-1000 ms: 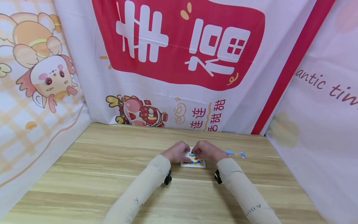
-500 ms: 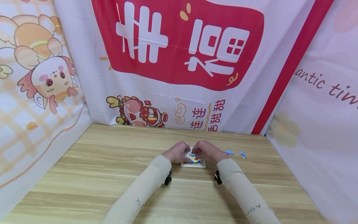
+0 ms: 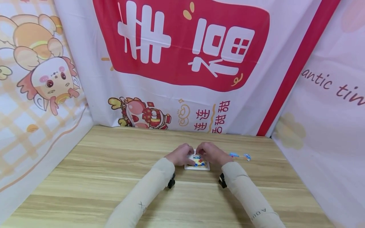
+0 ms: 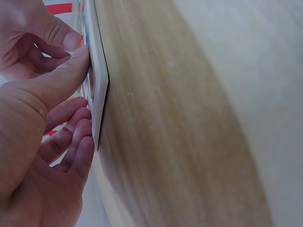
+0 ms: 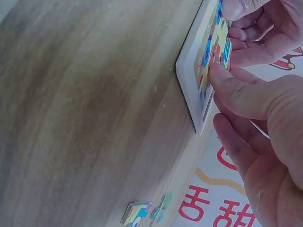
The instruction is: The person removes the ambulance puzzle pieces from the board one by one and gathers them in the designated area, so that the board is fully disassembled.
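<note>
A small white-framed jigsaw board (image 3: 196,168) lies on the wooden table, bearing a yellow vehicle picture with blue wheels and a red cross. From the left, my left hand (image 3: 181,155) rests on it, thumb over the picture and loosely bent fingers along the side, as the left wrist view shows. Opposite, my right hand (image 3: 212,153) has its thumb and index finger together at a small puzzle piece (image 5: 223,57) on the picture. Its other fingers hang over the board's edge. The fingers partly cover the picture's upper part.
Two loose puzzle pieces, one blue and pink (image 3: 234,155) and one mostly blue (image 3: 246,157), lie on the table (image 3: 137,152) right of my right hand. A printed cloth (image 3: 182,79) hangs behind the table's back edge, with more cloth at both sides.
Both hands stay almost in place at the board. My right fingertips shift slightly over the upper part of the picture, and a little more of the blue windows shows.
</note>
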Motion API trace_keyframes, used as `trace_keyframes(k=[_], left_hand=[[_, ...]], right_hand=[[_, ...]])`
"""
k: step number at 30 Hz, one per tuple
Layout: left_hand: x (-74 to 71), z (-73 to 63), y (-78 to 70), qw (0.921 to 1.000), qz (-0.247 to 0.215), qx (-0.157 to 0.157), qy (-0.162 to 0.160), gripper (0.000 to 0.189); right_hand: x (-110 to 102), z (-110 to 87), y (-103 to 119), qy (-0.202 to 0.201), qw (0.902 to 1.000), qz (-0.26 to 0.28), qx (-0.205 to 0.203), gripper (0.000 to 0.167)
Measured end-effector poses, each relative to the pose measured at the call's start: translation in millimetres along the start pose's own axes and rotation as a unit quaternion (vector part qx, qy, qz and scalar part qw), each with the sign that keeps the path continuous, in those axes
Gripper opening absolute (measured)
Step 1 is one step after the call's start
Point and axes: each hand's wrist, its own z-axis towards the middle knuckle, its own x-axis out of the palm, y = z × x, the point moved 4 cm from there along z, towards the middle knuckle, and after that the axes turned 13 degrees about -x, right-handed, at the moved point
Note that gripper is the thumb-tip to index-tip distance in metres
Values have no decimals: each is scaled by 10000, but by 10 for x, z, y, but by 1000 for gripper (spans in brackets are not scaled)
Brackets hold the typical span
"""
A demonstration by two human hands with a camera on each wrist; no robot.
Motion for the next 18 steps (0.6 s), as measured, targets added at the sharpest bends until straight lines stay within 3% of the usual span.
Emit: trace_keyframes(k=[9, 18], left_hand=[[23, 23, 29, 9999, 90, -45, -3, 47], [16, 10, 3, 9999, -6, 129, -55, 48]], right_hand=[[21, 15, 75, -93, 9999, 75, -97, 28], [12, -2, 177, -87, 9998, -41, -184, 27]])
